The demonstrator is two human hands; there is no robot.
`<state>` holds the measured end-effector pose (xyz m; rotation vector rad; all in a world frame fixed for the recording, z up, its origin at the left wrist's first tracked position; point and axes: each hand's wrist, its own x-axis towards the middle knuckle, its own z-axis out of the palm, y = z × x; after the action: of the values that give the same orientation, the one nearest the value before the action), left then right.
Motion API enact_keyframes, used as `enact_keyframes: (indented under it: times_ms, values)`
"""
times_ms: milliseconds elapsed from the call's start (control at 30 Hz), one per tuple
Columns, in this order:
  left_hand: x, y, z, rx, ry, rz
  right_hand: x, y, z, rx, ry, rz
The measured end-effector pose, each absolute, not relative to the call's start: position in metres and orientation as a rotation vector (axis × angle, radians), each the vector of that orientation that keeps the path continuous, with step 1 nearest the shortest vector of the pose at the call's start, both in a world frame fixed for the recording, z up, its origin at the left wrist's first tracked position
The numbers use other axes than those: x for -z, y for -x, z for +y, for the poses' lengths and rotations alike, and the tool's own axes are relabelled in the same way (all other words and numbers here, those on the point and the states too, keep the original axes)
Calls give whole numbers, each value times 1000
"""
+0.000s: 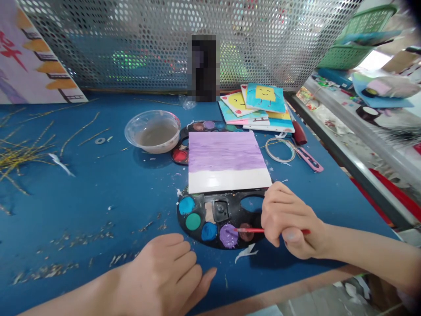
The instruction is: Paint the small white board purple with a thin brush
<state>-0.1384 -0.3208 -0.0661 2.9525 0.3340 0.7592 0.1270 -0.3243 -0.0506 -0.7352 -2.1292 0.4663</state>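
My right hand is closed around a red paintbrush, whose tip dips into the purple paint. That paint fills a well of a black palette, beside wells of blue, green and brown. Above it lies a small canvas, painted streaky purple over most of its face with a white band along the near edge. It rests partly over the palette and over a second palette behind. My left hand lies on the table left of the near palette, fingers curled and thumb out, with nothing visible in it.
A clear plastic bowl of greyish water stands left of the canvas. Behind right are stacked small paintings, a roll of tape and a pink cutter. Dry twigs lie at left; a perforated metal panel rises behind.
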Motion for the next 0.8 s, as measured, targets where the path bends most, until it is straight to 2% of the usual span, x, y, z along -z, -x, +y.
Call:
enact_keyframes:
  times_ms: [267, 433, 800]
  values:
    - [65, 139, -321, -748, -2979, 325, 52, -126, -324, -370, 711, -2204]
    - [65, 138, -320, -743, -2980, 322, 48, -125, -325, -514, 726, -2136]
    - [65, 138, -319, -720, -3007, 315, 51, -124, -326, -553, 738, -2080]
